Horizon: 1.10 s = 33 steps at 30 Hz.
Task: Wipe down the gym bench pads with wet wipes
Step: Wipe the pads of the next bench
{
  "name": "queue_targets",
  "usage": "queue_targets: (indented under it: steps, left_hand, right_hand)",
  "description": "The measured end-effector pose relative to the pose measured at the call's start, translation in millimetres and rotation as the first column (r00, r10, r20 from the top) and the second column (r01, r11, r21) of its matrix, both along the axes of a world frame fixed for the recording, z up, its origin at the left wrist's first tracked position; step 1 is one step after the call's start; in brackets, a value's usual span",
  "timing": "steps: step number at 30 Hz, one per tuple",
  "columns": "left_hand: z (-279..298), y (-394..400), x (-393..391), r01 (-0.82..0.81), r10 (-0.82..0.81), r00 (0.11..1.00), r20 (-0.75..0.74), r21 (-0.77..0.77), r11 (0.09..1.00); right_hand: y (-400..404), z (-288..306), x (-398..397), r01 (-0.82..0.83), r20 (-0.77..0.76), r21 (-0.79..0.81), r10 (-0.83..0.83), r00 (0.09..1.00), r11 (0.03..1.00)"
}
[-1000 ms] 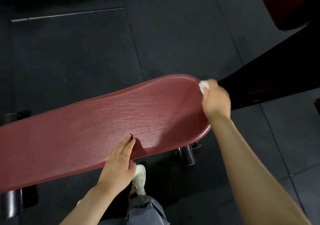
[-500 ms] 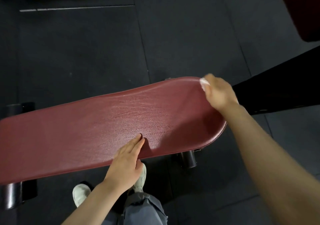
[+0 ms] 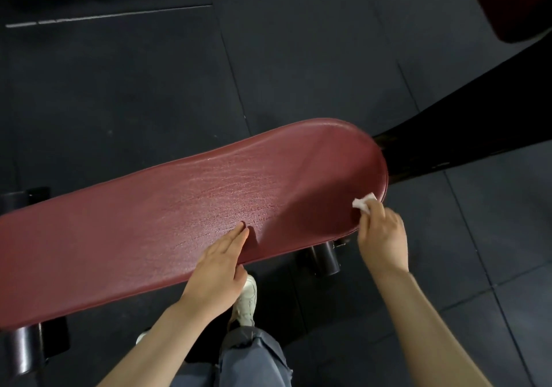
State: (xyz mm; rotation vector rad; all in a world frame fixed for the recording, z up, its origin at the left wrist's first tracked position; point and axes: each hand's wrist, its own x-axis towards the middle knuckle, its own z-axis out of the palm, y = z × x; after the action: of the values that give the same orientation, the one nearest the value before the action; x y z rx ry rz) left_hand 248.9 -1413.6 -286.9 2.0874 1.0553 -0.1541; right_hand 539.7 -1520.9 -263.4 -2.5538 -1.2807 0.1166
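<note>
A long dark-red bench pad (image 3: 167,216) with a rounded right end runs across the view. My left hand (image 3: 218,270) rests flat on its near edge, fingers straight and pointing up the pad. My right hand (image 3: 383,234) is at the pad's right near rim and pinches a small white wet wipe (image 3: 363,203) against the surface. Most of the wipe is hidden under the fingers.
Dark rubber floor tiles (image 3: 149,88) surround the bench. Black cylindrical frame feet show under the pad's right end (image 3: 324,256) and its left end (image 3: 25,348). A black frame beam (image 3: 478,112) slants away at right. My white shoe (image 3: 246,300) stands below the pad.
My right hand has swept the wipe from the far side of the pad's rounded end around to its near right rim. The left hand has stayed in place on the near edge.
</note>
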Motion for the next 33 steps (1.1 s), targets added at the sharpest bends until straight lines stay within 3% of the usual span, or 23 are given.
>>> queue_targets:
  steps: [3, 8, 12, 15, 18, 21, 24, 29, 33]
  left_hand:
    - [-0.3, -0.2, -3.0, -0.009, 0.009, 1.000, -0.019, 0.003, 1.000]
    - [-3.9, 2.5, -7.0, 0.005, -0.003, 0.999, -0.052, 0.037, 0.999]
    - [-7.6, 0.6, -9.1, 0.017, -0.014, 0.998, -0.058, 0.040, 0.999]
    - [-8.2, 0.8, -10.9, 0.035, -0.033, 0.998, -0.060, 0.034, 0.999]
    - [-5.9, 4.0, -10.8, 0.048, -0.047, 0.997, -0.065, 0.023, 0.999]
    - [-4.2, 6.2, -11.0, 0.031, -0.030, 0.998, -0.054, 0.013, 0.999]
    - [-4.5, 5.0, -11.0, 0.015, -0.015, 0.999, -0.032, -0.005, 1.000]
    - [-7.1, 5.7, -15.5, -0.014, 0.014, 0.999, -0.044, 0.015, 1.000]
    - [-12.5, 5.1, -18.6, -0.056, 0.058, 0.997, -0.045, 0.038, 0.998]
  right_hand:
    - [14.6, -0.5, -8.7, 0.032, -0.047, 0.017, -0.031, 0.998, 0.999]
    - [159.7, -2.1, 18.0, -0.238, 0.044, -0.097, 0.243, 0.969, 0.967]
    - [234.6, -4.7, 30.5, -0.144, 0.099, -0.225, 0.170, 0.980, 0.964]
    - [206.8, -7.1, 18.6, -0.133, 0.097, -0.117, 0.145, 0.985, 0.984]
    - [115.8, -8.9, -5.6, -0.118, 0.032, -0.015, 0.118, 0.993, 0.993]
    - [20.5, -8.5, -38.1, -0.028, 0.062, -0.052, 0.031, 0.998, 0.998]
    - [-2.3, -8.0, -54.6, 0.002, 0.013, -0.087, -0.001, 1.000, 0.996]
    - [117.9, -6.9, -18.7, -0.144, 0.000, -0.110, 0.145, 0.989, 0.983]
    - [233.5, -11.6, 6.3, -0.131, 0.058, -0.201, 0.146, 0.988, 0.971]
